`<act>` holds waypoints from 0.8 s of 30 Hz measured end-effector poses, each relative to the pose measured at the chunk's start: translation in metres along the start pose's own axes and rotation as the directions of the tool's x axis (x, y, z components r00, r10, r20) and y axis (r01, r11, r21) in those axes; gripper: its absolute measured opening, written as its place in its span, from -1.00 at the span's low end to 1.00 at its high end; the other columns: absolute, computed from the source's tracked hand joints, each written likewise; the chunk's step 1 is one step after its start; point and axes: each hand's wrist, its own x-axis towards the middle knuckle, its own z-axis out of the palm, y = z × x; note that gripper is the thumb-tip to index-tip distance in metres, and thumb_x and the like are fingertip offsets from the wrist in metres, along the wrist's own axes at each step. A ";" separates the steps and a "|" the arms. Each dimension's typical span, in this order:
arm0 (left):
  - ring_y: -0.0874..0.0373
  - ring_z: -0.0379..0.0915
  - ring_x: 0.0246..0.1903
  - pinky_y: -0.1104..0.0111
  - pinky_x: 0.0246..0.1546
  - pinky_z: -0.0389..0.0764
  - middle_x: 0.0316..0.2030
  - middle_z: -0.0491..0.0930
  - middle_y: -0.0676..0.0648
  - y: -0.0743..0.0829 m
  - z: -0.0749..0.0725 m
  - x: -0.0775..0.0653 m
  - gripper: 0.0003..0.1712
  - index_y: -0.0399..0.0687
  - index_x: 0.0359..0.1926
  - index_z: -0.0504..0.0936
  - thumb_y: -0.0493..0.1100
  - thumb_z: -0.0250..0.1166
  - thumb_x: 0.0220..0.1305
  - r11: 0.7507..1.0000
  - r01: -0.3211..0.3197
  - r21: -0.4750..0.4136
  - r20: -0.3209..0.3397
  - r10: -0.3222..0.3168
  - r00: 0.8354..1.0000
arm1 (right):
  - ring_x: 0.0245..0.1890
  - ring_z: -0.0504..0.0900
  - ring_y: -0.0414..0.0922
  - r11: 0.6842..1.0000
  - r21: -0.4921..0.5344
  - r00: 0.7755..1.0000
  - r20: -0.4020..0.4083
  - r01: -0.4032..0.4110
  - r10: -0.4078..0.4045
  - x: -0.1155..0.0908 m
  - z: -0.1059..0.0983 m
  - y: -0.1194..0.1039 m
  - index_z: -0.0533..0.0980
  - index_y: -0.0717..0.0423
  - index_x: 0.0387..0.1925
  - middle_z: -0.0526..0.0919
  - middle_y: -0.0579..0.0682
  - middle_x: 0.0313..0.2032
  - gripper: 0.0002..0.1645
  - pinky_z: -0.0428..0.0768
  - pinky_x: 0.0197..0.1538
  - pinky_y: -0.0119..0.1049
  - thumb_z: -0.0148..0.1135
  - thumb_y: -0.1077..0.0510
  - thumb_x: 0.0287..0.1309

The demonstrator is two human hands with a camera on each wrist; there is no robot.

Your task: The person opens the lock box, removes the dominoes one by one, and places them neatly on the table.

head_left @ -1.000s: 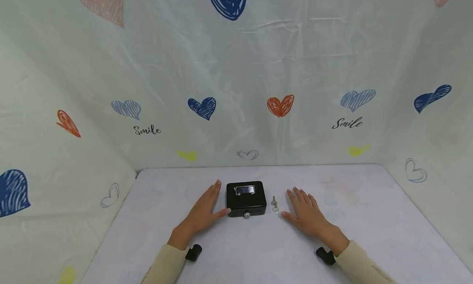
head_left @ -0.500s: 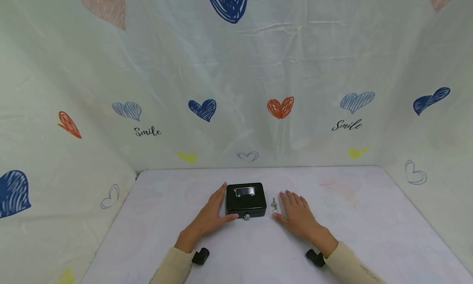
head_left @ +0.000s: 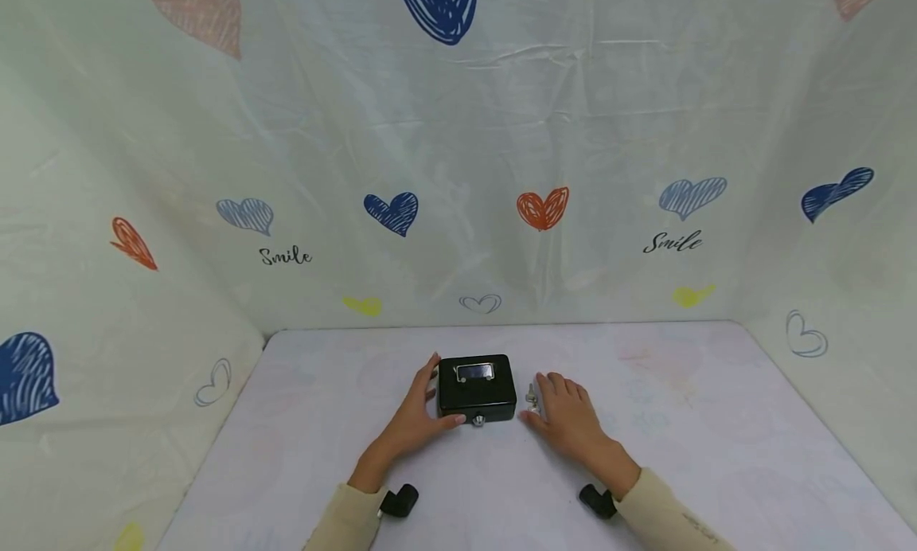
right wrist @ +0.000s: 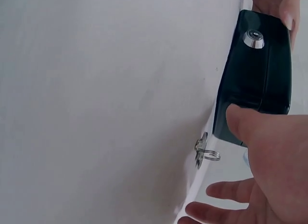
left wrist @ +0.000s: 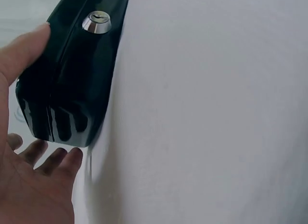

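Note:
A black metal cash box (head_left: 477, 400) sits on the table, its lid down, with a silver handle plate on top. Its round key lock (left wrist: 97, 21) faces the person. At the box's left side is my left hand (head_left: 410, 425), thumb over the front edge and relaxed fingers along the side; whether every fingertip touches cannot be told. Small keys on a ring (right wrist: 204, 151) lie just right of the box. My right hand (head_left: 569, 425) is beside the keys, fingers spread and holding nothing. In the head view, its thumb and index finger lie close to them.
The white table (head_left: 688, 431) extends around the box, with its far edge against a pale curtain (head_left: 458, 137) printed with hearts. Black wrist cameras (head_left: 399, 501) sit at both cuffs.
My left hand has moved right, up against the box, its thumb now at the front. My right hand has slid left toward the keys. The box and keys stay in place.

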 end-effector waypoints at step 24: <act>-0.27 -0.04 0.63 0.06 0.54 0.32 0.64 0.05 -0.30 -0.015 0.000 0.010 0.32 -0.17 0.69 0.02 -0.47 0.61 0.01 0.976 0.072 -0.204 0.023 -0.069 0.997 | -0.22 0.56 0.11 0.984 0.106 0.981 -0.112 -0.145 0.156 0.014 0.006 -0.007 0.60 0.34 -0.20 0.53 0.16 -0.27 -0.57 0.62 -0.18 0.02 0.62 0.11 0.10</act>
